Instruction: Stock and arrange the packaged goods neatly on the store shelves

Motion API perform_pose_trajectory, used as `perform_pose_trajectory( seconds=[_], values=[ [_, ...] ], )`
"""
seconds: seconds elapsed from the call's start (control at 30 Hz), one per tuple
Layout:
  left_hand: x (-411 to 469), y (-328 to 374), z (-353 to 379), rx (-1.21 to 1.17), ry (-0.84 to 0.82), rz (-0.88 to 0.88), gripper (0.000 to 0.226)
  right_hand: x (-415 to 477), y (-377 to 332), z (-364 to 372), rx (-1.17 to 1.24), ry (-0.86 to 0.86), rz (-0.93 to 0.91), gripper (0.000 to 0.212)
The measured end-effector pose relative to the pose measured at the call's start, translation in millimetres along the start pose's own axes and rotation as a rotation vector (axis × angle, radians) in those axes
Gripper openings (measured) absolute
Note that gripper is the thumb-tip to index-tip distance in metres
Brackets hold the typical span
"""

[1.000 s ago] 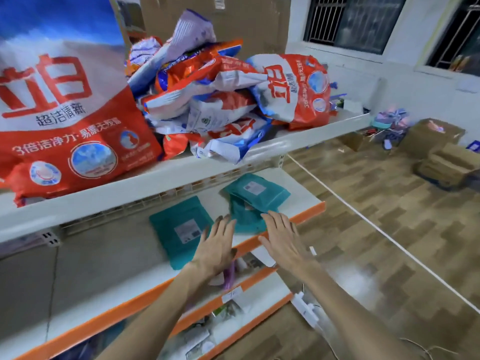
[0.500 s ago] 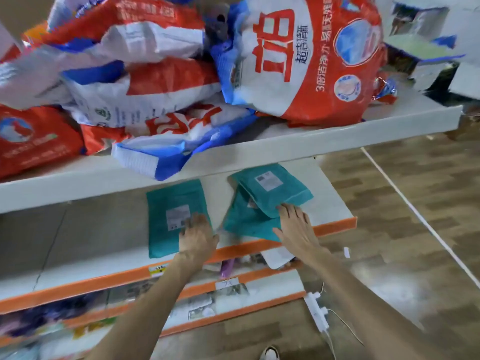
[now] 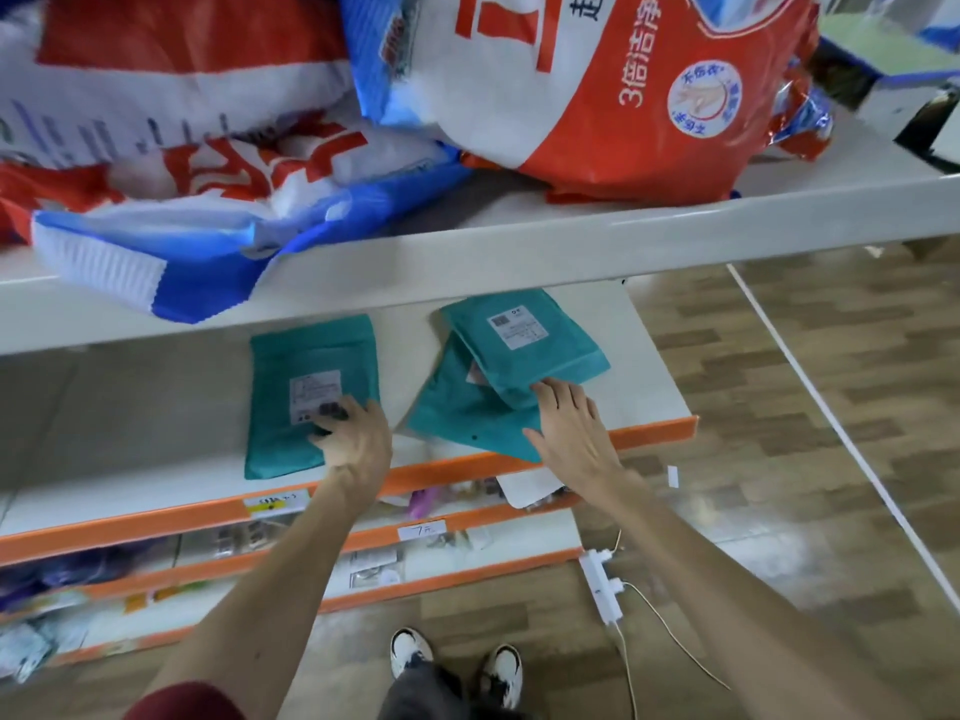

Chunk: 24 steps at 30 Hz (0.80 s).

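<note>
Left hand [image 3: 358,444] lays bent fingers on the lone teal packet [image 3: 291,366] on the middle shelf [image 3: 156,459]; I cannot tell if it grips. Right hand [image 3: 569,433], fingers straight, presses the two overlapping teal packets [image 3: 524,350] beside it

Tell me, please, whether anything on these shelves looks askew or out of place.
On the right, the upper teal packet lies tilted across the lower packet, unlike the straighter left packet. Above, a blue-and-white bag overhangs the edge of the top shelf.

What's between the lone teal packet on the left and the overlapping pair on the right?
Head view: only bare white shelf between the lone teal packet and the overlapping pair; the left hand, resting on that packet, reaches the gap's near end.
</note>
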<state>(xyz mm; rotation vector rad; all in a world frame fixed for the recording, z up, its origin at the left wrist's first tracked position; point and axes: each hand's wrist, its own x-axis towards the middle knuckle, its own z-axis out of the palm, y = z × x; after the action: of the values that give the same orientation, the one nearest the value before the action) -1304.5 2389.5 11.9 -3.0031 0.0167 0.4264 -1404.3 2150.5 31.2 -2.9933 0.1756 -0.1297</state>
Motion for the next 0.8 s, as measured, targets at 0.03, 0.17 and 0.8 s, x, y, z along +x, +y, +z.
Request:
perform_pose_trajectory(
  seconds=[0.03, 0.17, 0.8],
  values=[
    [0.0, -2.1, 1.0, 0.047, 0.013, 0.022, 0.026, 1.0, 2.0, -0.2, -0.006, 0.001, 0.0, 0.059],
    [-0.3, -8.9, 7.1, 0.033, 0.026, 0.045, 0.033, 3.8, 5.2, -0.2, -0.02, -0.001, -0.006, 0.058],
    [-2.9, -12.0, 8.6, 0.085, 0.052, 0.055, 0.036, 9.4, -3.8, 1.6, 0.009, 0.014, -0.051, 0.056]
  ],
)
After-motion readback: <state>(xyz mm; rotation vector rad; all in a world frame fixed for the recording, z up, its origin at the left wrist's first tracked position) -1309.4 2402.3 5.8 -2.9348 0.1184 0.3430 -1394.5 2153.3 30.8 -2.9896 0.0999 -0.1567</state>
